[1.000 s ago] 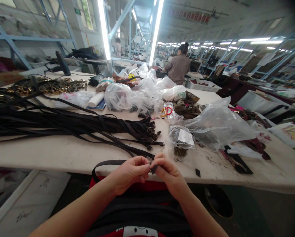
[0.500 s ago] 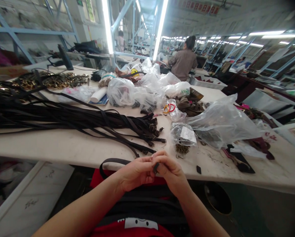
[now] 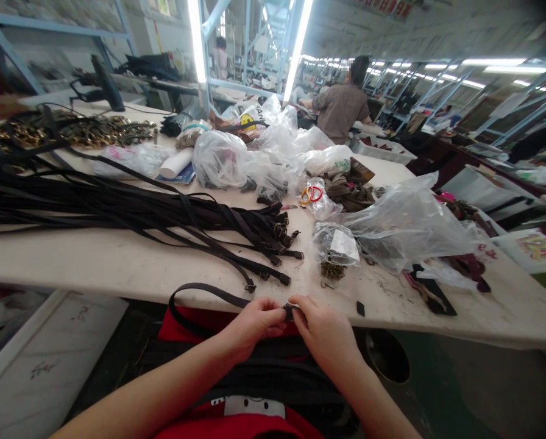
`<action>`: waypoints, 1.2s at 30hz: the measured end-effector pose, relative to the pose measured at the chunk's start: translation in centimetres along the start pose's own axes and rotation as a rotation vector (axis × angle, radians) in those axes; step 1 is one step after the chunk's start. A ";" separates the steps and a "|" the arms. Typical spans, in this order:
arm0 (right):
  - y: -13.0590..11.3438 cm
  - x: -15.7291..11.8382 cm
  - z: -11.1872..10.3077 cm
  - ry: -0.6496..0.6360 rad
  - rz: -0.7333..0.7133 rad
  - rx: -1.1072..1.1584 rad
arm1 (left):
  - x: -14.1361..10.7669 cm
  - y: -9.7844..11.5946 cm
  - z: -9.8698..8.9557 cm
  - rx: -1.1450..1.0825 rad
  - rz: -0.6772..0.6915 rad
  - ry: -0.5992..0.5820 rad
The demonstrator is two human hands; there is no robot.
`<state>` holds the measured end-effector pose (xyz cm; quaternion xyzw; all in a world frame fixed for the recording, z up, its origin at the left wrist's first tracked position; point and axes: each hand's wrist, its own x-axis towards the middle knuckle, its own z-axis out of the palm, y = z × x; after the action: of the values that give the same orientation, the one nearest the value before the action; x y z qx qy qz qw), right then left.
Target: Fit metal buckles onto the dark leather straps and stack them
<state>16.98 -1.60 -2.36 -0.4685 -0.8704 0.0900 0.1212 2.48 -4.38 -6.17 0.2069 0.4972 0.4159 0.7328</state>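
Note:
Close to the table's front edge, my left hand (image 3: 260, 323) pinches a dark strap (image 3: 213, 288) near its end. The strap loops out behind that hand and hangs down to the left. My right hand (image 3: 321, 320) is closed with its fingertips on the same strap end, where a small dark piece shows between the two hands. Whether a buckle sits there is too small to tell. Beyond my hands lies a thick bundle of dark straps (image 3: 163, 216), their metal buckles gathered at the right end.
A clear bag of small metal pins (image 3: 332, 270) stands right of the bundle, with red-and-yellow-handled scissors (image 3: 311, 194) behind it. A large plastic bag (image 3: 405, 225) lies farther right. A small black piece (image 3: 361, 308) rests at the table edge. A person (image 3: 343, 103) stands beyond the table.
My hands have moved slightly apart and a little lower, so the strap end shows between my fingertips. The whole view has shifted slightly. The person at the back has turned and reached out an arm.

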 end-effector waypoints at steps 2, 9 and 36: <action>-0.1 0.0 0.9 -0.023 0.007 -0.032 | 0.1 -0.1 0.0 -0.022 0.013 0.009; -0.8 -0.3 1.0 0.141 0.067 0.027 | -0.2 0.2 0.0 0.100 0.054 0.069; -0.9 -1.2 3.7 0.234 0.068 0.142 | 0.6 -1.6 0.4 0.210 0.237 0.225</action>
<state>15.84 -3.25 -5.83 -0.4952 -0.8255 0.1001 0.2516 3.61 -4.77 -7.47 0.2917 0.5886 0.4658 0.5929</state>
